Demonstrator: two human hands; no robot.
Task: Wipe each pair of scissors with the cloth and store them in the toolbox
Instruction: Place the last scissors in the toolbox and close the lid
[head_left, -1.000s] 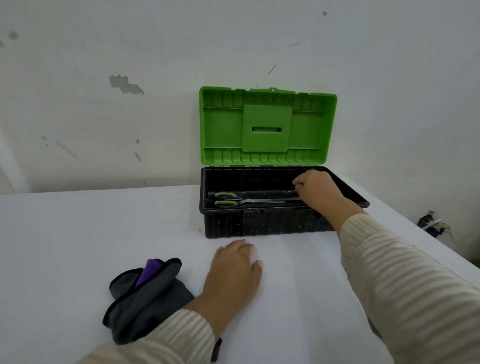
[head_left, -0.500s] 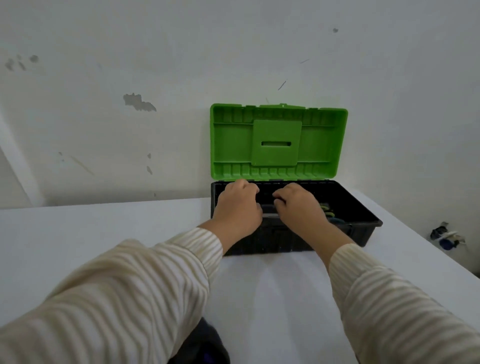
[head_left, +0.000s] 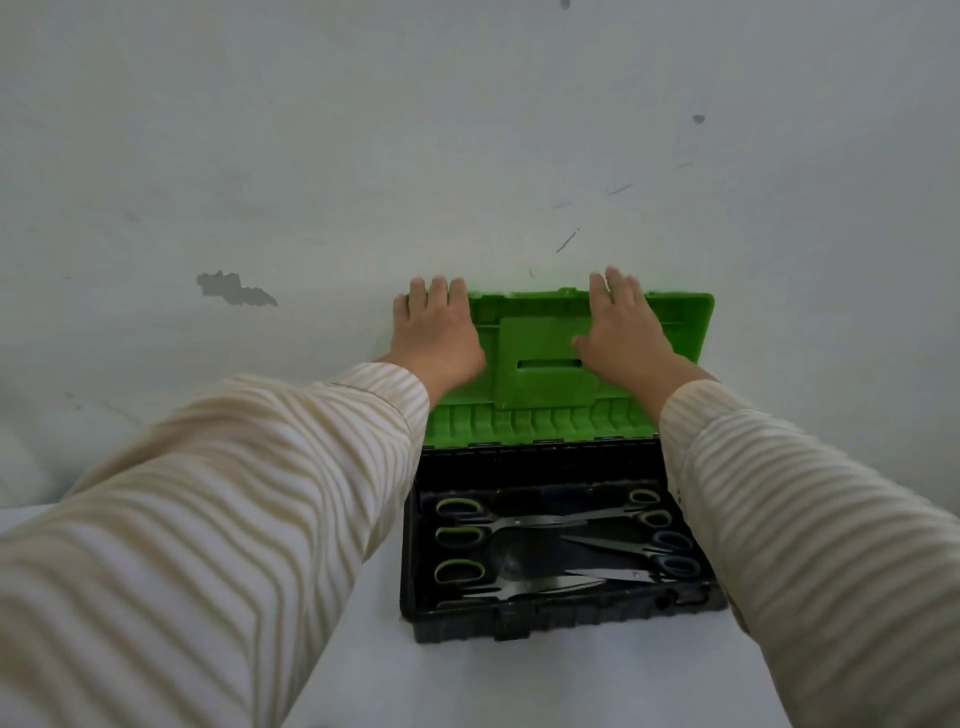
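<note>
Left hand (head_left: 436, 332) and right hand (head_left: 623, 332) pressed flat on the toolbox (head_left: 519, 621) lid (head_left: 540, 379), fingers straight, gripping nothing. Lid upright at toolbox rear. Scissors (head_left: 519, 524), several pairs, lie inside the toolbox.

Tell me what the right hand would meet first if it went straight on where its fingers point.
The wall. The right hand lies on the lid, fingertips past its top edge, pointing up and away; nothing else shows between, though the gap is hard to judge.
</note>
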